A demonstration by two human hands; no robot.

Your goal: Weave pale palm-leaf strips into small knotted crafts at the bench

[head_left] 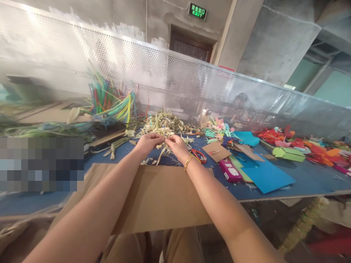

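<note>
My left hand (149, 143) and my right hand (177, 144) meet fingertip to fingertip above the blue table, both closed in a pinch. What lies between the fingers is too small to make out. Pale strips (162, 155) that look like dried husk show just below the hands. Behind them spreads a heap of dried, husk-like strips (164, 123). A sheet of brown cardboard (164, 201) lies under my forearms, reaching over the table's near edge. Red-handled scissors (199, 156) rest right of my right wrist.
Right of the scissors lie a purple box (230, 171), blue paper (267, 173), a green folded paper piece (288, 154) and red-orange scraps (323, 151). Colourful strands (102, 96) stand at the back left. A perforated metal screen (186, 84) runs along the table's back.
</note>
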